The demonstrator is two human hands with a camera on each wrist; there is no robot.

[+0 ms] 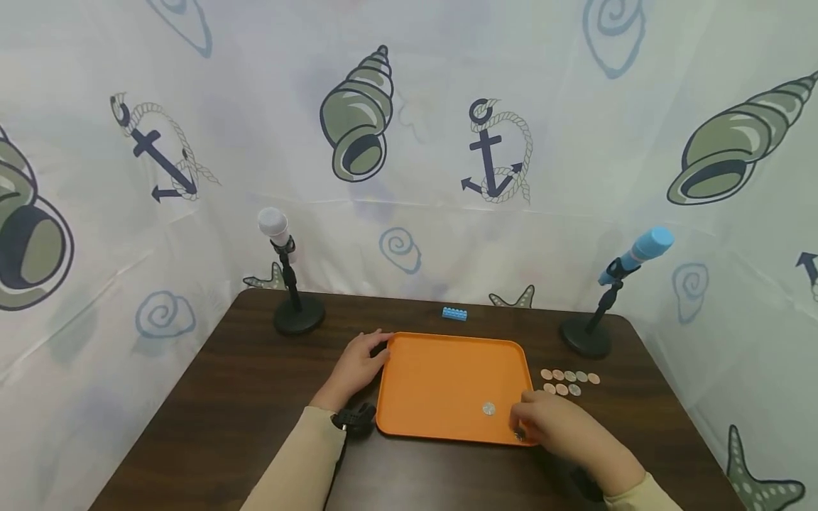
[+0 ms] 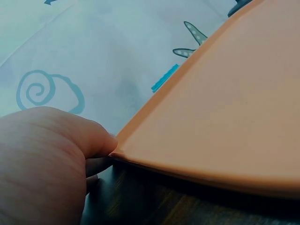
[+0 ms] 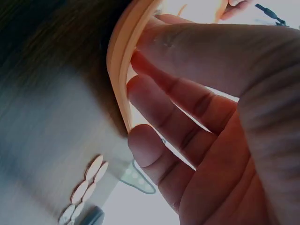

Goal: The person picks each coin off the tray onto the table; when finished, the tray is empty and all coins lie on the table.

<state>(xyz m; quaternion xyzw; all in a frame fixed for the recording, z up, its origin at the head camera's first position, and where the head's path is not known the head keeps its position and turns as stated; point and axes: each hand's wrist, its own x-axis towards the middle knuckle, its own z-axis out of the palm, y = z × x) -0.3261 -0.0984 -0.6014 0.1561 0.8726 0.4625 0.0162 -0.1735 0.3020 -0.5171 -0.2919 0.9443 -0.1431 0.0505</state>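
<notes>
An orange tray [image 1: 441, 372] lies in the middle of a dark wooden table [image 1: 243, 397]. My left hand [image 1: 358, 365] grips the tray's far left corner; in the left wrist view the thumb [image 2: 93, 138] presses against the tray rim [image 2: 140, 157]. At the near right corner my right hand [image 1: 556, 426] pinches a small coin [image 1: 519, 434] just inside the rim. In the right wrist view its curled fingers [image 3: 154, 93] hang beside the tray edge [image 3: 117, 61]. One silver coin [image 1: 488, 408] lies flat in the tray.
Several coins [image 1: 569, 381] sit in two rows on the table right of the tray. A blue toy brick [image 1: 454, 313] lies behind the tray. A white-topped stand [image 1: 287, 284] stands at back left, a blue-topped stand [image 1: 613, 298] at back right. Printed curtains enclose the table.
</notes>
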